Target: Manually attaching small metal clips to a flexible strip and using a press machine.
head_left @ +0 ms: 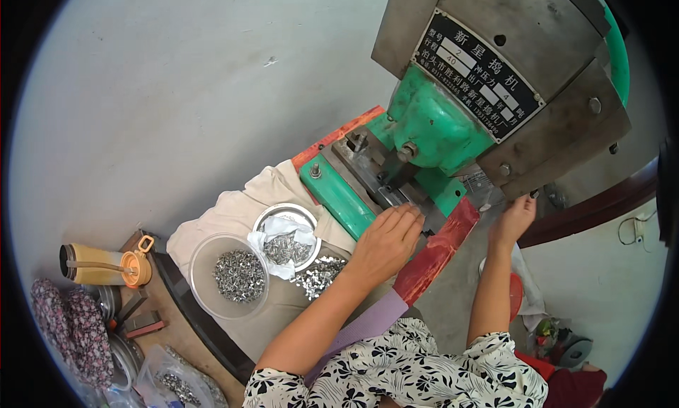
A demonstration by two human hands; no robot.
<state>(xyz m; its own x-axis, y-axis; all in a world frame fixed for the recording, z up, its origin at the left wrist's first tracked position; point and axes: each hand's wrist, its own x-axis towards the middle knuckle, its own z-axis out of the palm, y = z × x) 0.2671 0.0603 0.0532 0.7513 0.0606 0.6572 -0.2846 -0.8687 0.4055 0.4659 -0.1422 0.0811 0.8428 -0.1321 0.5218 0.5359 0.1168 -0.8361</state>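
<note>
**Desk:** What does the frame show at its centre?

**Photographer:** A person's left hand (385,239) lies palm down, fingers together and curled, fingertips pressed to the metal die bed (375,171) of a green punch press (431,125) that fills the upper right of the frame. Whatever sits under those fingertips is hidden; I cannot tell whether they pinch a part.

**Desk:** And the other hand?

**Photographer:** The right hand (515,218), right of centre, reaches up to the underside of the press's grey steel housing (566,125). Its fingers are bent against the edge there, and what they grip or press is out of sight.

**Desk:** Where are the workpieces?

**Photographer:** Small silvery metal pieces (318,275) lie loose on a cream cloth (233,213) just left of the left wrist. More fill a clear plastic bowl (228,275) and a round metal dish (286,239) lined with white plastic, both left of centre. Single pieces are too small to make out.

**Desk:** Anything at the edges?

**Photographer:** A yellow bottle (106,265) lies on its side at the left, on the tabletop (184,323). Below it, flowered fabric (71,330) and a clear bag (170,383) are cut off by the dark rim. The person's floral sleeves (424,372) run along the lower edge.
</note>
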